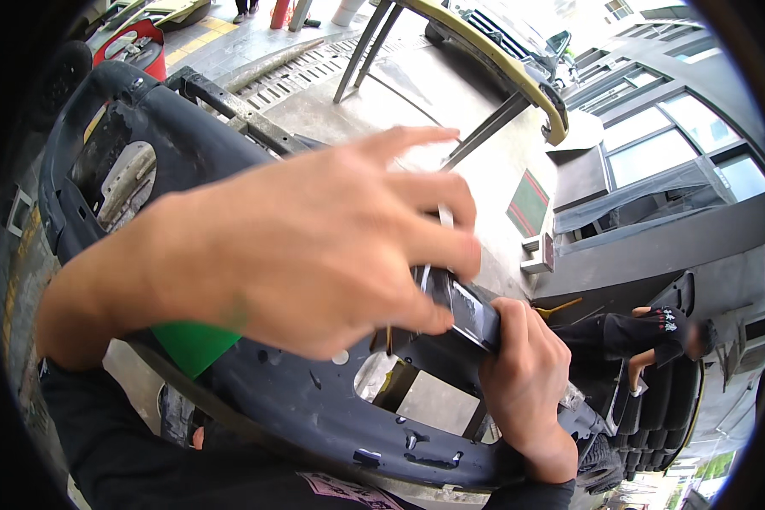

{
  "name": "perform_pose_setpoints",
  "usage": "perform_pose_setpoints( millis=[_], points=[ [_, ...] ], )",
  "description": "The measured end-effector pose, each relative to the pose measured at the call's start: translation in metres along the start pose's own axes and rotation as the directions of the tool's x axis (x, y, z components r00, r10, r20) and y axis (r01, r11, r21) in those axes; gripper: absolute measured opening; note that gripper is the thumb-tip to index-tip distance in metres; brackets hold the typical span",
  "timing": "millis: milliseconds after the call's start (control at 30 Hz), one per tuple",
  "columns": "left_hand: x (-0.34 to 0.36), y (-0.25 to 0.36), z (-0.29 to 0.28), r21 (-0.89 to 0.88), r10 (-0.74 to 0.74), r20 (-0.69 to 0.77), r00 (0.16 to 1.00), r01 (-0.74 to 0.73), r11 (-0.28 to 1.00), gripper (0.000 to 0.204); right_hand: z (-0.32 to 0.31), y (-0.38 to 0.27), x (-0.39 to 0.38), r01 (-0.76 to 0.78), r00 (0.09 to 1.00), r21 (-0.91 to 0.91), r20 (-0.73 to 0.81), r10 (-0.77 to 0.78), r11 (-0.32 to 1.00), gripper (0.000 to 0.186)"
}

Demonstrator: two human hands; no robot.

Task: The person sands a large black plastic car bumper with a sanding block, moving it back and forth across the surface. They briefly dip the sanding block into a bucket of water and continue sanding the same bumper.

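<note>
My left hand reaches across the middle, slightly blurred. Its fingers are spread and bent above a glossy black piece, and the thumb tip lies close to it or on it. At that piece's right end, my right hand has its fingers curled round it. What kind of piece it is, or whether it joins the part below, I cannot tell. Under both hands lies a dark grey car bumper with large openings and wet-looking spots. A flat green sheet shows beneath my left wrist.
Beyond the bumper, a yellowish curved car part rests on a metal stand. A red bin stands at the far left. At the right, a person in black leans near stacked tyres. A parked car is at the back.
</note>
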State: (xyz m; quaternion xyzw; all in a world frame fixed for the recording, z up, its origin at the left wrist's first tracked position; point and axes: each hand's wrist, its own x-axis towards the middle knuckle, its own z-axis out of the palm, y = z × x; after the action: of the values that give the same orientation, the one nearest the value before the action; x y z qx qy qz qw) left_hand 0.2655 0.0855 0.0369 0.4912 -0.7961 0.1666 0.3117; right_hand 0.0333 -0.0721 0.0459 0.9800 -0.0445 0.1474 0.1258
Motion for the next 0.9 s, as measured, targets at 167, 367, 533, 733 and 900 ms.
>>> perform_pose_setpoints(
  millis=[167,367,533,733,900],
  points=[
    [0.002,0.004,0.009,-0.053,0.019,-0.005,1.000,-0.019,0.998,0.044,0.003,0.002,-0.002,-0.012,1.000,-0.005,0.002,0.012,1.000,0.020],
    [0.003,0.015,0.015,-0.044,-0.010,0.005,1.000,0.010,0.999,0.028,0.001,0.001,-0.002,-0.004,1.000,-0.010,0.011,0.004,1.000,0.021],
    [0.002,0.016,0.016,0.097,0.005,-0.010,1.000,-0.004,0.995,0.027,0.003,0.003,-0.001,0.002,1.000,-0.001,0.001,-0.002,1.000,0.022],
    [0.001,0.007,0.017,0.056,0.013,-0.059,0.998,-0.010,0.998,0.020,0.003,0.002,-0.003,-0.009,1.000,-0.009,0.017,0.009,1.000,0.023],
    [0.000,0.003,0.009,0.013,0.014,-0.021,1.000,-0.014,1.000,0.026,0.002,0.003,-0.002,-0.007,1.000,-0.008,0.015,0.007,1.000,0.023]
  ],
)
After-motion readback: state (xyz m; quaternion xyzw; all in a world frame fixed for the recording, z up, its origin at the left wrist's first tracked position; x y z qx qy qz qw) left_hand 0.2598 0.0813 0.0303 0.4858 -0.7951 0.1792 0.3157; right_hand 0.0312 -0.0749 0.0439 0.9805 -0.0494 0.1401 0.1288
